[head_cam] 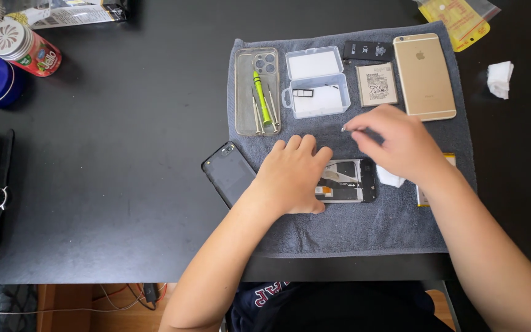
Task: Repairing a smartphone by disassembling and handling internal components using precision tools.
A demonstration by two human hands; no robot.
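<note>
You pinned the opened phone (345, 181) flat-palmed with your left hand (293, 175) near the towel's (339, 233) front edge while your right hand (401, 144) pinched a tiny screw (343, 128); a steadier, lower lift would have served.

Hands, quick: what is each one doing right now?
Left hand: open, flat on the opened phone.
Right hand: pinched shut on a tiny metal piece, too small to identify.

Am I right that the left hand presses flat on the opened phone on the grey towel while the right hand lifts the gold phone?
Not quite. In the head view the left hand does press on the opened phone on the grey towel, but the right hand pinches a tiny metal part. The gold phone lies untouched, face down, further back.
</note>
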